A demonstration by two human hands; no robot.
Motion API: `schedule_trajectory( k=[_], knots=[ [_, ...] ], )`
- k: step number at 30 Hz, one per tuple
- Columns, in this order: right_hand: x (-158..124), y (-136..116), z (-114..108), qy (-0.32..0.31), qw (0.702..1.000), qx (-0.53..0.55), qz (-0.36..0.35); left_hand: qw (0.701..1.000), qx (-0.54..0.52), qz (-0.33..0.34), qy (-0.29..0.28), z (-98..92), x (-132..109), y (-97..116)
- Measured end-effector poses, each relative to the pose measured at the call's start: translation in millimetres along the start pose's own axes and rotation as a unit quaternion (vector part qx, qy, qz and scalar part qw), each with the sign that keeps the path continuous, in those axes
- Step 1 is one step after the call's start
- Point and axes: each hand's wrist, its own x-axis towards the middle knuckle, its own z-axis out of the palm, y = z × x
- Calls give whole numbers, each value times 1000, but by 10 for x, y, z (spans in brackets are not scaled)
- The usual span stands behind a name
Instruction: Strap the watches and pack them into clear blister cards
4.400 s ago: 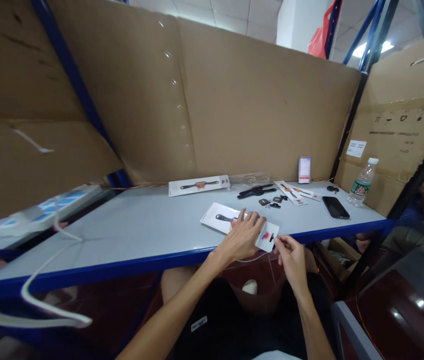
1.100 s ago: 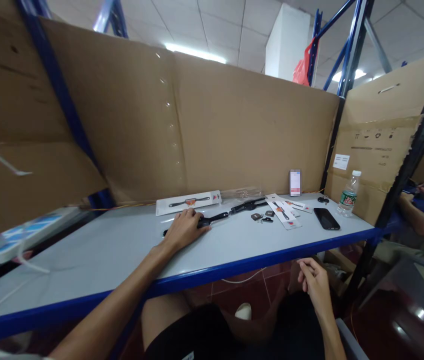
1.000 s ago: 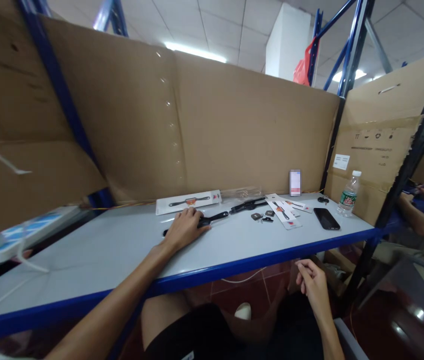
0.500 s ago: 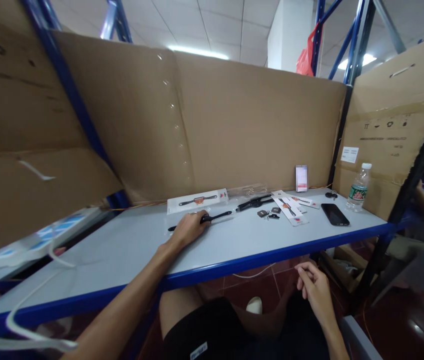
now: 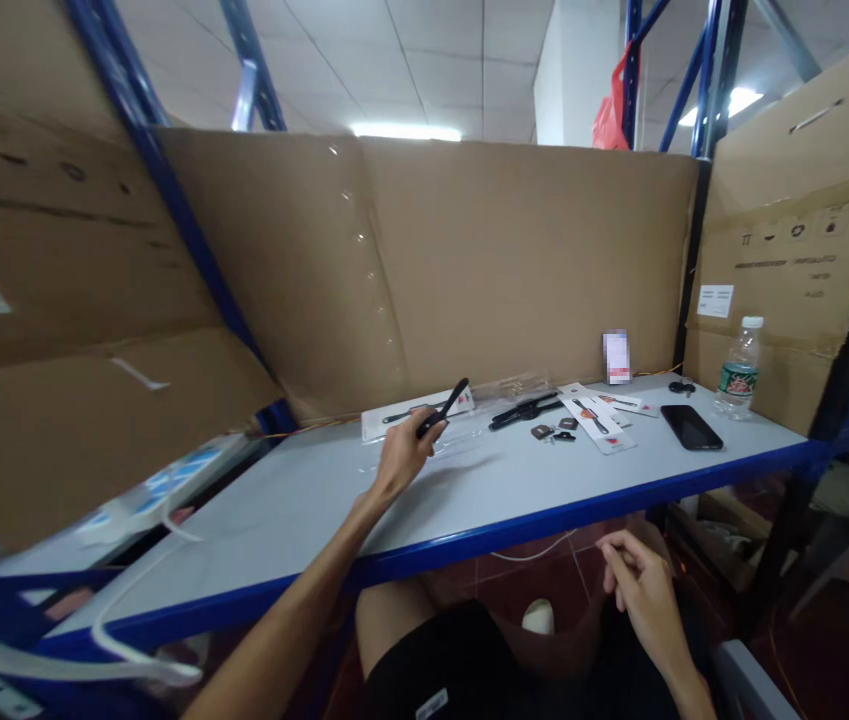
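My left hand [image 5: 403, 455] grips a black watch strap [image 5: 455, 398], raised above the grey table [image 5: 469, 500] with one end pointing up and to the right. Behind it lies a white box [image 5: 379, 425] with a strap pictured on it, and clear plastic packaging is beside the hand. My right hand [image 5: 638, 585] hangs over my lap, below the table's front edge, its fingers loosely curled and holding nothing visible. More black straps [image 5: 525, 411] lie to the right, near small dark square pieces [image 5: 542, 432] and printed white cards [image 5: 596, 420].
A black phone [image 5: 691, 427], a water bottle [image 5: 739, 370] and an upright phone with a lit screen [image 5: 617, 357] stand or lie at the right. Cardboard walls [image 5: 529, 260] enclose the table. A white cable [image 5: 105, 625] hangs at the left front.
My left hand has lifted the black strap off the table and tilted it upward. My right hand stays over my lap. The view has shifted slightly.
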Motion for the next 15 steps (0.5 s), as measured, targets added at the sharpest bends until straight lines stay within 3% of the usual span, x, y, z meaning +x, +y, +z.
schedule_trajectory(
  k=[2, 4, 9, 11, 13, 15],
  knots=[
    [15, -32, 36, -12, 1000, 2, -3, 982, -176, -57, -40, 30, -22, 178],
    [49, -108, 82, -26, 1000, 4, -10, 921, -346, -146, -107, 60, -44, 354],
    [321, -431, 250, -59, 997, 10, -56, 668, -613, -335, -256, 132, -53, 703],
    [528, -536, 349, -68, 994, 9, -82, 599, -649, -362, -298, 201, -40, 798],
    [777, -595, 469, -70, 992, 3, -104, 591, -647, -370, -310, 309, -24, 872],
    [1037, -611, 604, -66, 990, -17, -121, 628, -620, -361, -301, 443, -6, 927]
  ],
)
